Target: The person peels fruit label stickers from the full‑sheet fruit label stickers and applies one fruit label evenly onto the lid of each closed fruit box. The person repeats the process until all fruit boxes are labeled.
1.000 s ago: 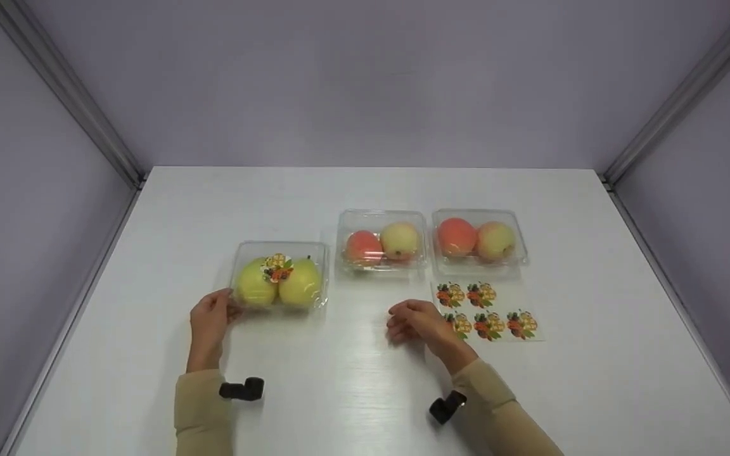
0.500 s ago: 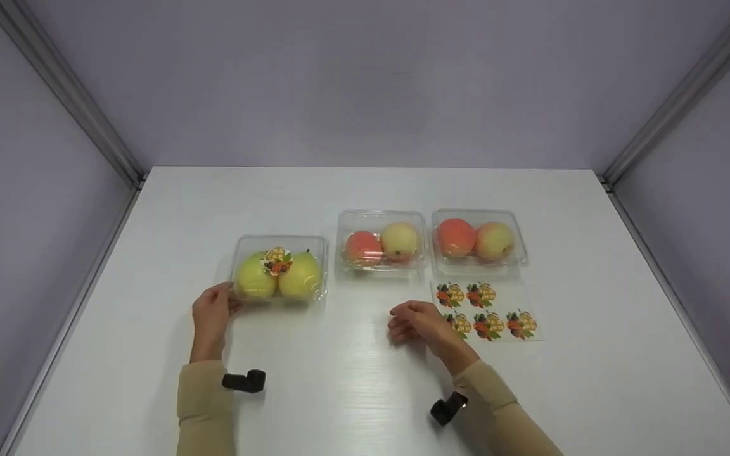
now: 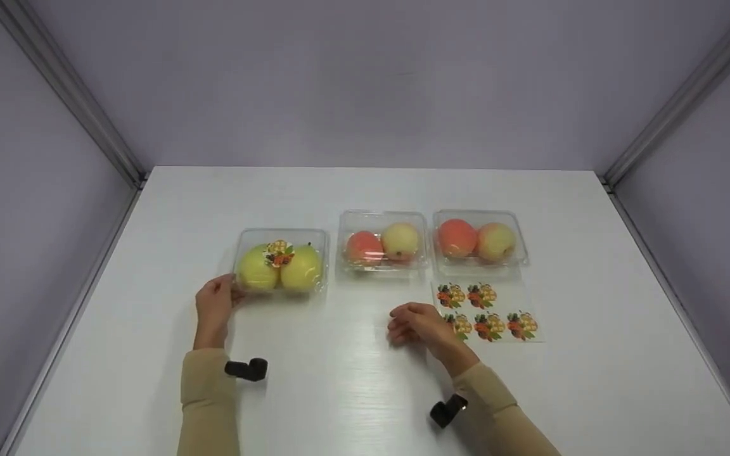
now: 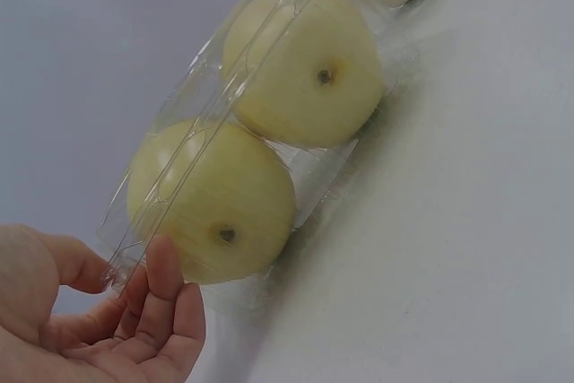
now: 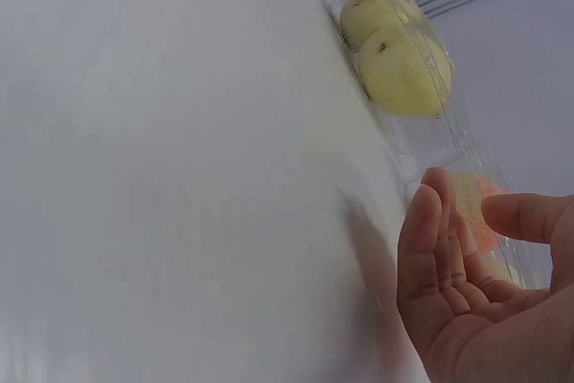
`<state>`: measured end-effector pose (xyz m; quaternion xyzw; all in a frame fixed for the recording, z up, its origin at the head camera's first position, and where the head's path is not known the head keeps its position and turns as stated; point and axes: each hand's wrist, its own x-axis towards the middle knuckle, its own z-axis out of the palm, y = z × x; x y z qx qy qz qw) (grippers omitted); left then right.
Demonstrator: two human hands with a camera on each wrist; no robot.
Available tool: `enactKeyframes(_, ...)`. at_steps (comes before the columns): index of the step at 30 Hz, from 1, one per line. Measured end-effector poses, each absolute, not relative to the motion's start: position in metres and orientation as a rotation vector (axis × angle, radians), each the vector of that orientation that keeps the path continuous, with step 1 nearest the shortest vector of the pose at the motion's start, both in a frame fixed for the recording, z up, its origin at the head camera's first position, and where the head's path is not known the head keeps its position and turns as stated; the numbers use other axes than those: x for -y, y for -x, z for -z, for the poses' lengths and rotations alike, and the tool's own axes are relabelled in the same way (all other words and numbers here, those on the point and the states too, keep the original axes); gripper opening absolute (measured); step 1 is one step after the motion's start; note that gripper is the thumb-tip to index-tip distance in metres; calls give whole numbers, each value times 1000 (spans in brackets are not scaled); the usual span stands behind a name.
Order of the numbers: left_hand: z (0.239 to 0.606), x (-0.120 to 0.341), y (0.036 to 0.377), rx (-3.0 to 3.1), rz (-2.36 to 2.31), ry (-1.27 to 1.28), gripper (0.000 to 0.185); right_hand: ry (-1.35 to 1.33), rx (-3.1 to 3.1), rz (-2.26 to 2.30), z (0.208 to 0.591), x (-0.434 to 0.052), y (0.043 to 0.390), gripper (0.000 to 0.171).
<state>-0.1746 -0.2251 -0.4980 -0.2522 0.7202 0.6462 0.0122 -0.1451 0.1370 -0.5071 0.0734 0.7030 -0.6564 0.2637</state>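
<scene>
A clear plastic clamshell box with two yellow-green pears stands on the left part of the table. A colourful fruit sticker is on its lid. My left hand pinches the box's near left corner; the left wrist view shows thumb and fingertips at its edge. My right hand hovers or rests low near the table's middle, fingers loosely bent, holding nothing. Just right of it lies a sheet of stickers with several fruit stickers on it, partly covered by the hand.
Two more clear boxes, a middle box and a right box, stand side by side behind the sticker sheet, each with two red and pale yellow apples. A grey wall rises behind the white table.
My left hand has slid the pear box a little away from me, bringing it closer to level with the two apple boxes. The right hand stays almost still.
</scene>
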Motion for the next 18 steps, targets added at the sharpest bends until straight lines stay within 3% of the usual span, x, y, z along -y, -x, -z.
enactKeyframes(18,497,223,193,-2226,-2059,827,42,-282,-1961,1789,507,-141,152,28)
